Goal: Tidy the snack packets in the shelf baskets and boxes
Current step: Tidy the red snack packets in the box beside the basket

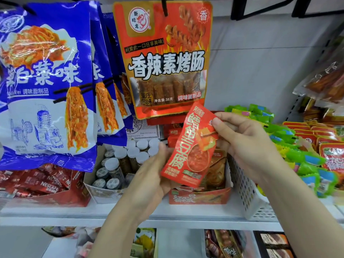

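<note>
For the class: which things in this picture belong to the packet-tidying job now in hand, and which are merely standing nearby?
In the job:
- red snack packet, held tilted by both hands
- left hand, at its lower edge
- right hand, pinching its top corner
- red cardboard box below it

Standing by:
- blue hanging bags
- small jars
- white basket
- green packets

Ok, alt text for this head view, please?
Two hands hold a red snack packet before a shop shelf: the right hand pinches its top, the left hand holds its lower edge. Behind it sits an open red box; blue packets hang at left.
</note>
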